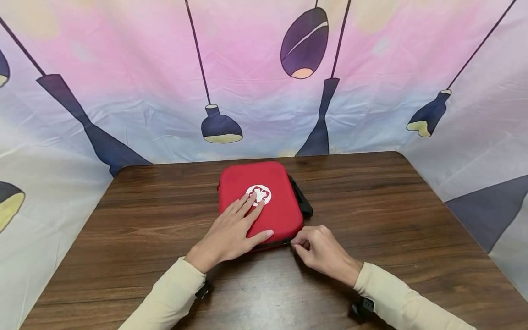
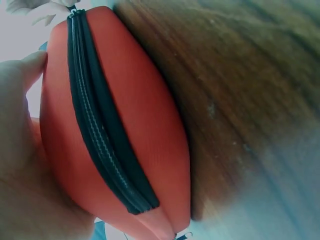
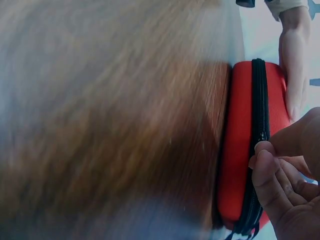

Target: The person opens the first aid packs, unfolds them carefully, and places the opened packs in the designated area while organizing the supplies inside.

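"Red case (image 1: 284,197) position?"
"Centre of the head frame; left hand (image 1: 231,231) lies on it, fingers spread."
"And the right hand (image 1: 323,251)?"
"Pinching the zipper pull (image 3: 262,136), just below centre there."

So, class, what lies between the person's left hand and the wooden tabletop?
The red case lies between them. The left wrist view shows it, with the left hand on its top and the tabletop beneath.
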Motion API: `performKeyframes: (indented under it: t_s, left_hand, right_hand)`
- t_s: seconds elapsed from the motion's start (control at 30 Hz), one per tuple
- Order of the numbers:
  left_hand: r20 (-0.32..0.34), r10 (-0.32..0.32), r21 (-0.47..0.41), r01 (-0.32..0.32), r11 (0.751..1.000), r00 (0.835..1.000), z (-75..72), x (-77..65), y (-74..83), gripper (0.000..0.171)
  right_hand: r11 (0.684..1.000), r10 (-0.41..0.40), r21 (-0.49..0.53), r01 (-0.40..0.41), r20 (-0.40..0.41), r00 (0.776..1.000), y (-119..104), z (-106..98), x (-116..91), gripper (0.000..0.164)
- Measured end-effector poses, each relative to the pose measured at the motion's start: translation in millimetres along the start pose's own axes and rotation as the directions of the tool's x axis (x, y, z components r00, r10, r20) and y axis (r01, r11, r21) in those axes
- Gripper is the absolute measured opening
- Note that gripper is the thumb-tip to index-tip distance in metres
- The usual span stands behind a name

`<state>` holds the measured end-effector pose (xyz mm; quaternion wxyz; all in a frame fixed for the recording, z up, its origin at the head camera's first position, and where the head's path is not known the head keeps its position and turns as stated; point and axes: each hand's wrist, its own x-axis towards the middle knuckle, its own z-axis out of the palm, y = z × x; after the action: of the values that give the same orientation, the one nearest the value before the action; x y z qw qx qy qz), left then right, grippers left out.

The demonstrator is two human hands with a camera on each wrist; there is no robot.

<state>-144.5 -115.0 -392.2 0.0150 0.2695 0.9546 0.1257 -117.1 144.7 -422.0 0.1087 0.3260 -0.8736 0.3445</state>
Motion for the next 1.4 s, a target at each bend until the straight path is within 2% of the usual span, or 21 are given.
performKeyframes:
  t_s: [0.4,0.63,0.93,1.17,1.4]
  left_hand:
    - [0.018,-0.028,0.004,0.028,1.000,0.999,-6.2,0.3,-0.8,0.081]
    - [0.003,-0.011,0.009,0.011,1.000,1.000,-7.3,-1.9,-1.4,0.078]
    - [0.003,-0.007,0.009,0.007,1.000,1.000,-7.6,-3.0,-1.3,0.075]
    - [0.007,-0.017,-0.006,0.017,1.000,1.000,-7.4,-4.0,-0.1,0.077]
    - [0.015,0.007,0.002,-0.007,1.000,1.000,-9.3,-3.0,2.0,0.083]
  right_hand:
    - [0.998,0.051,-0.018,-0.052,-0.060,0.997,22,-11,11,0.016]
    - [0.993,0.102,-0.055,-0.107,-0.090,0.991,39,-17,24,0.012]
    - [0.985,0.134,-0.092,-0.142,-0.092,0.987,56,-23,47,0.007]
    - [0.984,0.152,-0.084,-0.159,-0.086,0.985,67,-22,65,0.009]
    - [0.980,0.185,-0.058,-0.189,-0.071,0.980,77,-24,79,0.009]
